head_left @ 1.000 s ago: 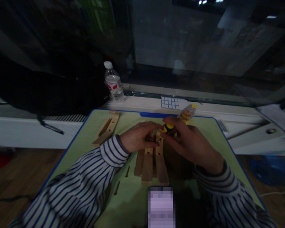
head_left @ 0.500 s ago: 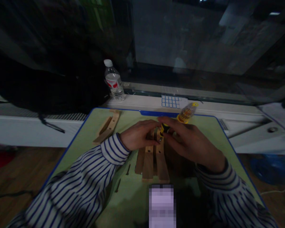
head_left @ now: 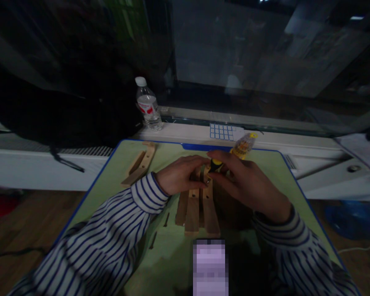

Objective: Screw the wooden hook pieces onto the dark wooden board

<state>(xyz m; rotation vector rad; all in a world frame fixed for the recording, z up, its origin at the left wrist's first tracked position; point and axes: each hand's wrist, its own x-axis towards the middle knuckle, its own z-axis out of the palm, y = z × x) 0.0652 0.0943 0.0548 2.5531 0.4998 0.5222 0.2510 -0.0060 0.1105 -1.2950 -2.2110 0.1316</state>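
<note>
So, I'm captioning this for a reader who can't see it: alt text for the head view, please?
A person's right hand holds a yellow-and-black tool over wooden pieces, with the left hand on them. Two screws lie on the green tabletop, and a water bottle stands on the windowsill behind.

Wdn pcs (head_left: 192, 216) smooth, matt.
</note>
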